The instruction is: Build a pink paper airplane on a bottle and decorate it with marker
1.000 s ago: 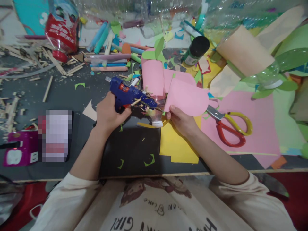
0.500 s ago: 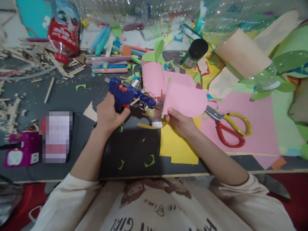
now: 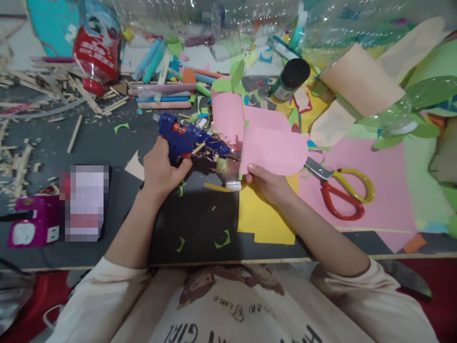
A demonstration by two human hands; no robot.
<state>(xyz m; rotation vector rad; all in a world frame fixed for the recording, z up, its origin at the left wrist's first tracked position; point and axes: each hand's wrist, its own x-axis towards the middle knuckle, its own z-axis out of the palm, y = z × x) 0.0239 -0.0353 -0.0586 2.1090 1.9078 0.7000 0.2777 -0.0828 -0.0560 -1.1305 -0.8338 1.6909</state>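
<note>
My left hand (image 3: 162, 169) is wrapped round the handle of a blue glue gun (image 3: 193, 138). Wood splinters stick to the gun's front part, and its nozzle points right, at the left edge of a pink paper piece (image 3: 274, 147). My right hand (image 3: 267, 181) pinches that rounded paper by its lower left edge, thumb on top. Behind the nozzle lies a small clear bottle (image 3: 230, 174) with a white cap toward me. Its far part is wrapped in pink paper (image 3: 228, 112) topped with green leaf shapes (image 3: 230, 83).
Scissors (image 3: 324, 176) with red and yellow handles lie on a pink sheet (image 3: 385, 190) at right. A black-capped jar (image 3: 291, 78), markers (image 3: 164, 90) and a red-labelled bottle (image 3: 98, 52) are farther back. Left are wood sticks (image 3: 21, 166), a phone (image 3: 87, 202) and a purple box (image 3: 34, 221).
The glue gun in my left hand has shifted slightly to the left. The pink paper in my right hand has turned a little, its left edge moving slightly left.
</note>
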